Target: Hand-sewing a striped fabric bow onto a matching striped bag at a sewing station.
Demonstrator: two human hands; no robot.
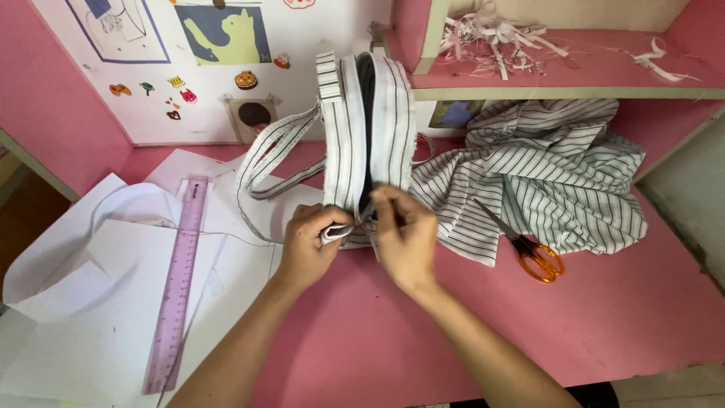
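A sewn piece of white fabric with thin dark stripes (pixel 368 128) stands upright on the pink table (pixel 604 317), with a dark gap between its two sides. My left hand (pixel 310 245) pinches its folded lower corner. My right hand (pixel 404 238) grips the bottom edge just beside it, fingers curled onto the cloth. A long striped strap (pixel 268 155) loops out to the left from the piece.
A heap of the same striped cloth (pixel 559 177) lies to the right, with orange-handled scissors (pixel 532 253) on its edge. A pink ruler (pixel 180 283) rests on white paper sheets (pixel 83 302) at the left. Paper strips (pixel 498 34) litter a shelf behind.
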